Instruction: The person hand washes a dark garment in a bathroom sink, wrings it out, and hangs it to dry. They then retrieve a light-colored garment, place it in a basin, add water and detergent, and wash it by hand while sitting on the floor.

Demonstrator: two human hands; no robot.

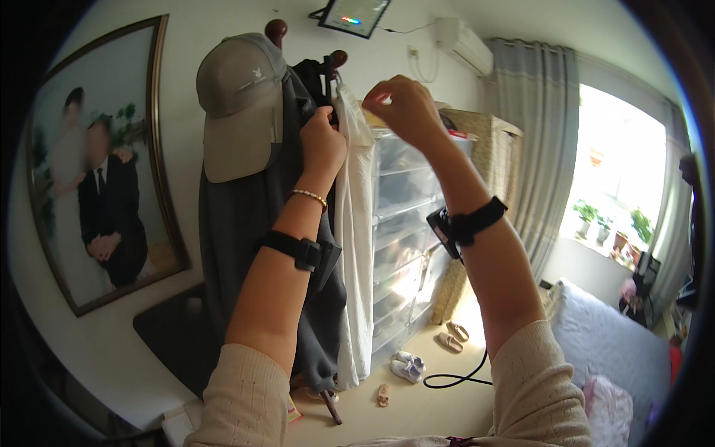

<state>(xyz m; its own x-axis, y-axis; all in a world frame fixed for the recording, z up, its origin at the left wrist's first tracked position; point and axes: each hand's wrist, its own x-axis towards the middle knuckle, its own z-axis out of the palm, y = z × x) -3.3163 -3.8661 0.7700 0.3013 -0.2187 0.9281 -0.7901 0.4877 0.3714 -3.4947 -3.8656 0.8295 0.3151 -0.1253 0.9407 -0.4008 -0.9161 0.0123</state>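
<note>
My left hand [324, 139] is closed around a black strap [327, 84] hanging from a coat rack's wooden knob [337, 58]. My right hand [405, 109] is raised to the right of it, fingers curled towards the thumb with a small gap showing; whether anything thin is pinched there is hidden. A grey baseball cap [237, 100] hangs on the rack, left of my left hand. Below the cap drapes a dark grey garment [251, 240]. Between my two hands, a white garment [354, 223] hangs down almost to the floor.
Clear plastic drawers [396, 223] stand behind the white garment. White shoes [408, 366], tan slippers [450, 342] and a black cable [455, 385] lie on the floor. A framed portrait [159, 112] hangs at left. A bed [609, 335] is at right, near a curtain [536, 139].
</note>
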